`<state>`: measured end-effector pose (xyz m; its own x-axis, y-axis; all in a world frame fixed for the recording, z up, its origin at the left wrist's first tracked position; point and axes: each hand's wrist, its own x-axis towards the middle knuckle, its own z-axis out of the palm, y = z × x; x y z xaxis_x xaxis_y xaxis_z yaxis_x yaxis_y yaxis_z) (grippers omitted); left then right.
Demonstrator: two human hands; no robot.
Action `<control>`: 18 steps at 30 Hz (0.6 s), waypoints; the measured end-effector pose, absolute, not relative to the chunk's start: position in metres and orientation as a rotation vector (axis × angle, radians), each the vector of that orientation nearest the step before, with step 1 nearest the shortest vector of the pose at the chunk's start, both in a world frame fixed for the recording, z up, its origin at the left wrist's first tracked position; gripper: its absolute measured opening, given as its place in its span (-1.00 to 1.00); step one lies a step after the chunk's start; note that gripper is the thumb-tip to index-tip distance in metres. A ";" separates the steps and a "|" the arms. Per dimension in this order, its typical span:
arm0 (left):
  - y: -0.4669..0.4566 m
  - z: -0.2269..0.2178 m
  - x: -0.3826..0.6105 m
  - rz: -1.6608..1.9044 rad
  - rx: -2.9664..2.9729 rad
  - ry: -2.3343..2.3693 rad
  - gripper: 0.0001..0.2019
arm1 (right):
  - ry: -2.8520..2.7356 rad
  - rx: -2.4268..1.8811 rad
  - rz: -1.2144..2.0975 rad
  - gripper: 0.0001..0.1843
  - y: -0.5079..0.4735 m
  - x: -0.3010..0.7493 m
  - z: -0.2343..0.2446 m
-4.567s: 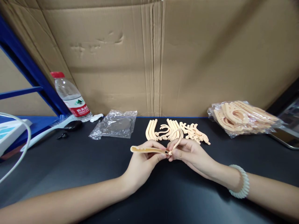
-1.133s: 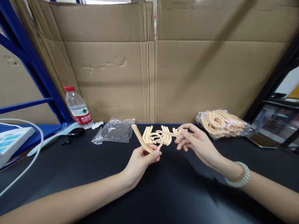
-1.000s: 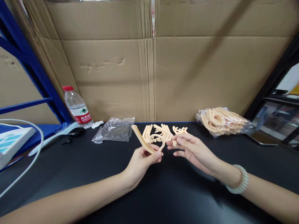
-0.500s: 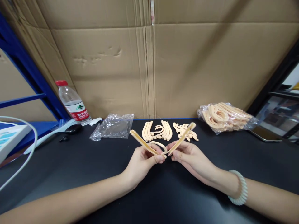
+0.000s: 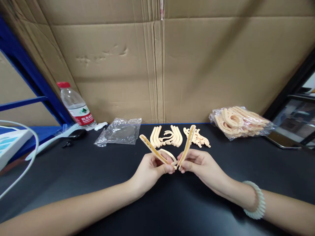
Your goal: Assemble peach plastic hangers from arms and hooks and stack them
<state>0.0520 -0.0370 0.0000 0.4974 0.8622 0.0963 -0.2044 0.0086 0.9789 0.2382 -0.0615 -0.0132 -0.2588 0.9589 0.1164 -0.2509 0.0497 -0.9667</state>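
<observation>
Between the thumb and fingers of my left hand (image 5: pixel 150 171) are a beige folding-hanger arm (image 5: pixel 153 149), slanting up to the left, and a curved hook (image 5: pixel 169 153). My right hand (image 5: pixel 205 166) pinches a second beige hanger arm (image 5: pixel 188 144), grooved inside and tilted slightly right. The lower ends of both arms come close together in a V; whether they touch is hard to tell. Behind them on the black table lie several more hanger arms (image 5: pixel 155 136) in two groups, with hooks (image 5: pixel 168 138) between. A loose pile of hooks (image 5: pixel 201 139) lies to their right.
A clear bag of beige hanger parts (image 5: pixel 240 121) sits at the back right, by a phone-like flat object (image 5: pixel 283 142). Toward the left are a crumpled plastic bag (image 5: pixel 120 132), a water bottle (image 5: pixel 78 109) and a white cable (image 5: pixel 34 154). Cardboard (image 5: pixel 110 65) stands behind.
The hanger arm in my right hand has turned more upright, its top end moving left. My left hand stays nearly in place with its arm and hook. The view has shifted slightly.
</observation>
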 end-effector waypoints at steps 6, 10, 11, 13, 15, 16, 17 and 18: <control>-0.039 0.002 0.054 0.928 1.296 0.647 -0.91 | -1.276 -0.832 1.431 -0.84 -0.060 0.238 -0.014; -0.041 0.002 0.054 0.935 1.294 0.629 -0.90 | -1.312 -0.842 1.411 -0.86 -0.062 0.237 -0.013; -0.041 0.001 0.054 0.934 1.297 0.627 -0.90 | -1.323 -0.843 1.404 -0.86 -0.063 0.237 -0.012; -0.042 0.000 0.054 0.935 1.305 0.639 -0.91 | -1.356 -0.845 1.374 -0.87 -0.064 0.236 -0.011; -0.043 -0.001 0.055 0.948 1.306 0.669 -0.91 | -1.391 -0.852 1.332 -0.87 -0.064 0.235 -0.010; -0.044 -0.001 0.055 0.961 1.301 0.688 -0.91 | -1.405 -0.858 1.310 -0.88 -0.064 0.235 -0.009; -0.044 -0.002 0.055 0.975 1.292 0.710 -0.91 | -1.413 -0.862 1.288 -0.88 -0.064 0.234 -0.009; -0.045 -0.003 0.056 0.993 1.274 0.733 -0.89 | -1.415 -0.863 1.268 -0.88 -0.065 0.233 -0.009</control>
